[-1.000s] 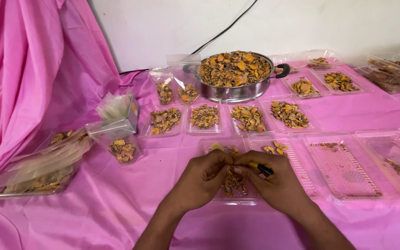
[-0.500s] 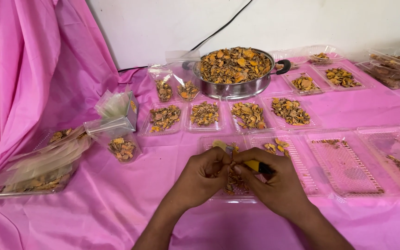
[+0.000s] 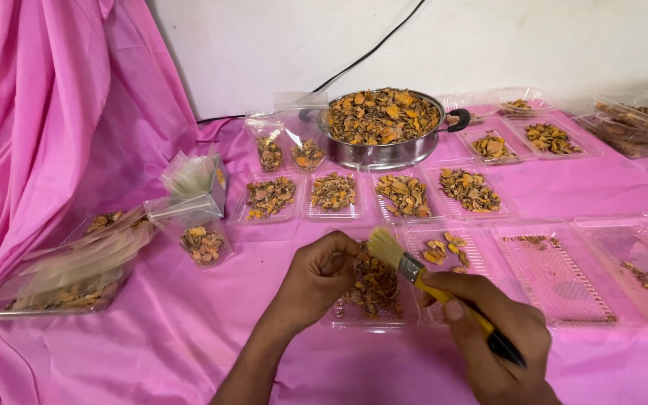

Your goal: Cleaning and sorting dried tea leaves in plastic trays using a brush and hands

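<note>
1. Right hand point(image 3: 500, 337) grips a paintbrush point(image 3: 429, 281) with a yellow handle; the fingers are closed round the handle, and the pale bristles point up and to the left, toward the left hand.
2. Left hand point(image 3: 324, 274) has its fingers curled shut on a small dried orange-brown piece, too small to make out clearly. It hovers over the near clear tray point(image 3: 354, 315).
3. That tray holds a heap of dried pieces point(image 3: 373, 285) and sits on the pink cloth point(image 3: 151, 337) covering the tabletop, directly in front of the person.
4. The bristle tip is just beside the left fingertips, above the heap.
5. Judgement on method: keep the held piece above the tray so that anything brushed off falls inside the rim and not on the cloth.
6. Light strokes away from the fingertips seem fitting; the pieces look brittle and could snap under pressure.
7. A grip nearer the metal band would probably give finer control of the tip.
8. Surroundings: a steel pan point(image 3: 384, 127) heaped with the same pieces stands at the back. A row of filled trays point(image 3: 369, 195) lies between it and the hands, and nearly empty trays point(image 3: 556, 270) lie to the right.
</note>
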